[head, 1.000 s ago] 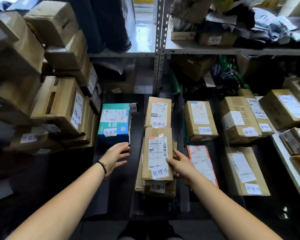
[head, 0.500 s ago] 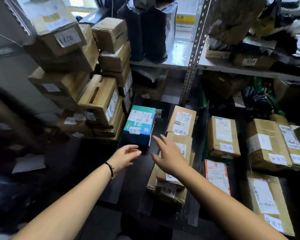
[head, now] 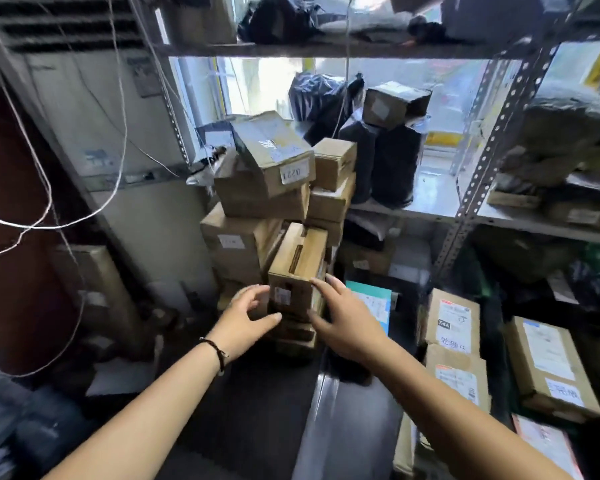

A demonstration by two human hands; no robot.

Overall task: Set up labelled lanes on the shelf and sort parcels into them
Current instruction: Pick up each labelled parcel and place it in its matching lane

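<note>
A brown parcel [head: 297,271] at the front of the stacked pile [head: 267,202] is flanked by 2 spread hands, the left hand [head: 246,317] just beside its labelled face and the right hand [head: 343,320] at its right edge; firm contact cannot be confirmed. It would best be clasped on opposite faces and drawn straight out, since taller boxes lean behind the parcel. Right of the parcel lies the teal parcel [head: 373,304], with open dark shelf [head: 257,410] in front.

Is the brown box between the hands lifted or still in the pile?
Still in the pile. The brown box rests on cartons beneath; the left hand and right hand flank it, fingers spread, not closed.
</note>
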